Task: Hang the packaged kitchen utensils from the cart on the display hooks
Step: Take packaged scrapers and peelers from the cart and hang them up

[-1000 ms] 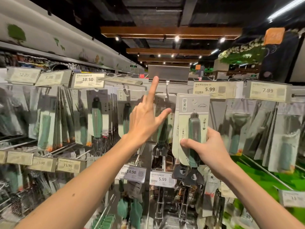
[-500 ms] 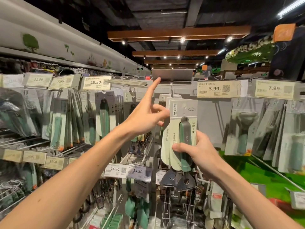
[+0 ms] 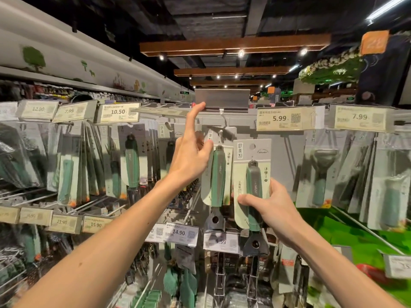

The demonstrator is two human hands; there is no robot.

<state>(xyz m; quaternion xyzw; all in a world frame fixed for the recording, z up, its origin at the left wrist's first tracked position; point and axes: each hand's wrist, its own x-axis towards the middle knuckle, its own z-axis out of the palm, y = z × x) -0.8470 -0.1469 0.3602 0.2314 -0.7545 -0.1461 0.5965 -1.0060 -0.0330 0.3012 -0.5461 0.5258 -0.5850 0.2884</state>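
Dark ceiling [image 3: 211, 16], wooden beams [image 3: 233, 44], small spotlights [image 3: 241, 54]

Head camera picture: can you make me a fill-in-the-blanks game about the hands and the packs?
1. The right hand grips a packaged utensil with a ____ handle.
2. The price tag nearest above that packaged utensil reads ____.
3. The left hand stretches its ____ finger up toward the raised label holder.
4. A second pack beside it hangs from a display ____.
Missing words: green; 5.99; index; hook.
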